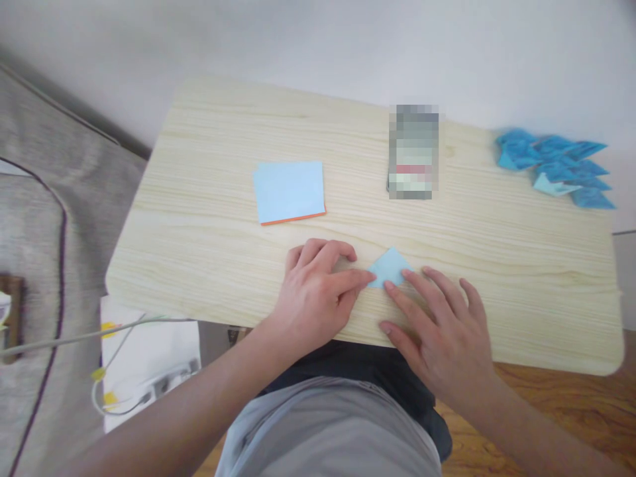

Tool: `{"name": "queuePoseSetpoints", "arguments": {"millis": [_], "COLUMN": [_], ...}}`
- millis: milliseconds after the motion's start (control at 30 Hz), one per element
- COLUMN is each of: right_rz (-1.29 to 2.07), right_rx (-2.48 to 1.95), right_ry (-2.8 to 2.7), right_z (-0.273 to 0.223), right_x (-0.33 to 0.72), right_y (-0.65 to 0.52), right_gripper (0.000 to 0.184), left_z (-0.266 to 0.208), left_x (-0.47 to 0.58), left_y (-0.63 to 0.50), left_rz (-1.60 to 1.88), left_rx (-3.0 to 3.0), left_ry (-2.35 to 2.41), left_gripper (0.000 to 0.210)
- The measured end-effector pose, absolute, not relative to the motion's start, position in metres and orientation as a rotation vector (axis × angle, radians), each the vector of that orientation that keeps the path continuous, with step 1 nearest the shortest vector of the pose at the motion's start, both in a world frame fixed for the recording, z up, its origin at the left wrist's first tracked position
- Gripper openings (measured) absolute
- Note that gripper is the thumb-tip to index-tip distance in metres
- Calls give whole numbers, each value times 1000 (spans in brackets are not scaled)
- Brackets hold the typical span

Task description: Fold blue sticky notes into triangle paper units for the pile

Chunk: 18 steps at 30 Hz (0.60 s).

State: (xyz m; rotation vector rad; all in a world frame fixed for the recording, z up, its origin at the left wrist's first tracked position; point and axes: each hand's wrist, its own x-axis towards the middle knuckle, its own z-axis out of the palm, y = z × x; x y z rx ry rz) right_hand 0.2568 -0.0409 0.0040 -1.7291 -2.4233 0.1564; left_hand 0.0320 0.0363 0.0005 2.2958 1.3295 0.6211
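Note:
A small light-blue sheet of origami paper (391, 264), folded to a point at its far side, lies on the wooden table near the front edge. My left hand (318, 285) is at its left corner, index finger and thumb close together on the paper, the other fingers curled. From the right, my right hand (442, 324) rests its index and middle fingertips on the paper's near and right edges. Its fingers are spread, and the thumb lies apart on the tabletop. Farther left sits a stack of light-blue paper sheets (291, 191) with an orange edge showing beneath.
Several folded blue paper pieces (556, 162) are grouped at the table's (199, 199) far right. A phone, blurred out (414, 152), stands or lies near the back edge by the wall. Cables and a power strip (169, 383) are below on the left.

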Motion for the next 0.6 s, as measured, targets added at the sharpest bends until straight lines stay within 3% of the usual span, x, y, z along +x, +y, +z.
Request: {"name": "queuePoseSetpoints", "arguments": {"millis": [200,400,533,600], "right_rz": [160,276,313,335], "right_rx": [-1760,-1675,-1580,-1517], "right_ry": [-2413,-2215,-2140,-2228], "right_z": [11,11,7,7], "right_x": [250,259,276,282], "right_y": [-41,-24,-2,5], "right_gripper": [53,33,55,58], "left_z": [1,0,0,0], "left_x": [32,31,32,33], "left_y": [37,40,51,57], "left_rz": [615,639,637,638], "left_rx": [2303,2358,2400,2400], "left_ry": [1306,1252,1222,1209], "left_gripper": [19,24,32,34]}}
